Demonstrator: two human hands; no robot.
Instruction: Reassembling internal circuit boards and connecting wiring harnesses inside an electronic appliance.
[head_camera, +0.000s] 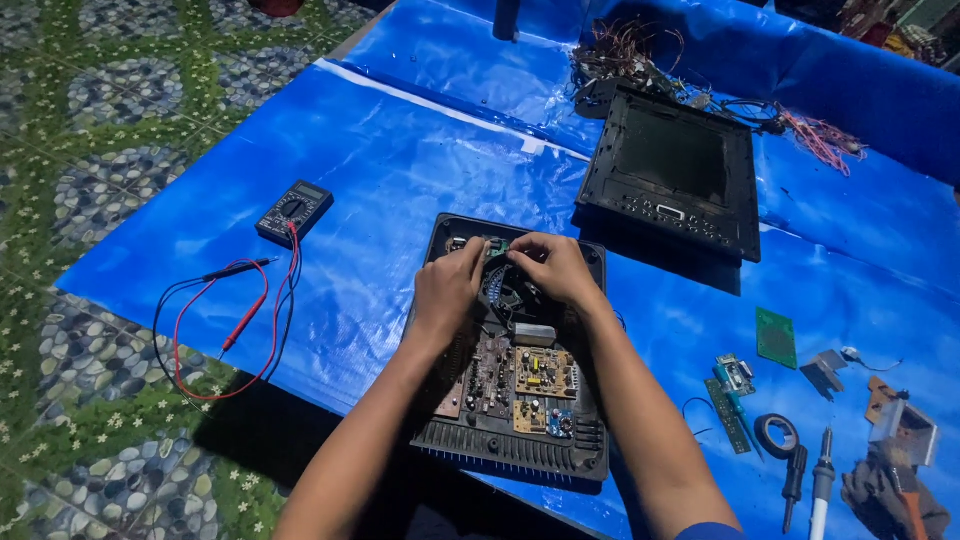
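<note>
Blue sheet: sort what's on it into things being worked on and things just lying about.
Being worked on:
opened black case
circuit boards
fan
left hand
right hand

Lying about:
multimeter
black top panel
wire bundle
green board
tape roll
soldering iron

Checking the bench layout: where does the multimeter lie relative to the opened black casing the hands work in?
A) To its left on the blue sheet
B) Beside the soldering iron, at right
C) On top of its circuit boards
A: the multimeter lies on the blue sheet, left of the casing.
</note>
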